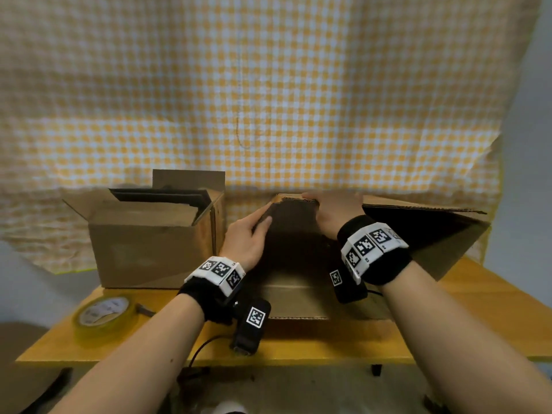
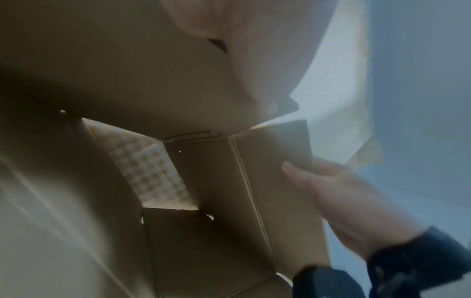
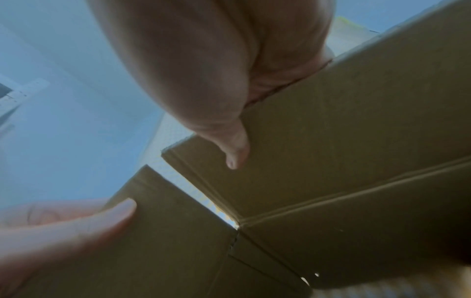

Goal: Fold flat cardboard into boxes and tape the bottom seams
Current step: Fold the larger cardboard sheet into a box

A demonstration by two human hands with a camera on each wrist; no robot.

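Cardboard box [image 1: 301, 264] stands on the bench [image 1: 328, 342], opening toward the person; left hand [image 1: 249, 237] and right hand [image 1: 334, 209] each grip a top flap.

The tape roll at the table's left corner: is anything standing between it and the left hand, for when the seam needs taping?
Nothing visible does. The tape roll lies alone on the table, in front of the finished box. The left hand holds a flap of the box being folded, and bare tabletop lies between.
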